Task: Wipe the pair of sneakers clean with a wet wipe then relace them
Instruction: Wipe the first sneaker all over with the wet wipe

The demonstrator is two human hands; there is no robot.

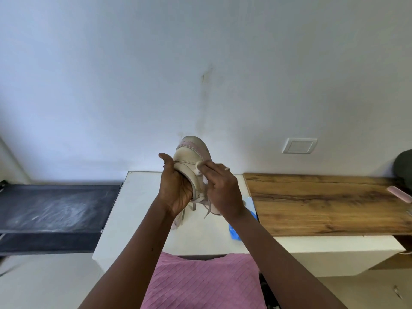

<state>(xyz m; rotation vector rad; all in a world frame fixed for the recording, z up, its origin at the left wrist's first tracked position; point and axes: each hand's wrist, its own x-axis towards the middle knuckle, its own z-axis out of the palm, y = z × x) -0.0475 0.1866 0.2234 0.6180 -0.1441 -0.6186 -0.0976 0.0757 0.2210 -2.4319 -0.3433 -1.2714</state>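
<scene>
Far to the left of the grip, a black rack (55, 210) stands beside a white table (138, 197). Above that table, a person's left hand (176, 192) grips a cream sneaker (189, 157) from its left side. The palm lies against the shoe, the thumb is raised beside the toe, and the fingers wrap out of sight behind. The shoe is held clear of the tabletop, toe pointing up and away toward the wall, with pink scalloped trim across the toe. Grey laces (196, 202) hang loose from it between the two wrists. Just below the left wrist a pale pink shape lies on the table; whether it is the second sneaker cannot be told.

On the shoe's right side, the right hand (223, 190) holds a bunched white wet wipe (199, 169) under its fingertips and presses it against the upper. The forefingers are stretched over the wipe and the others are bent. A ring (227, 168) shows on one finger.

Below and to the right of this hand, partly hidden by the forearm, a blue packet (235, 231) lies near the table's right edge. Further right, a wooden top (323, 204) butts against the table. A white wall plate (299, 145) is set in the wall above it, and a pink object (400, 194) lies at its far end. Beneath both forearms, nearest the camera, is the person's pink ribbed top (200, 284).
</scene>
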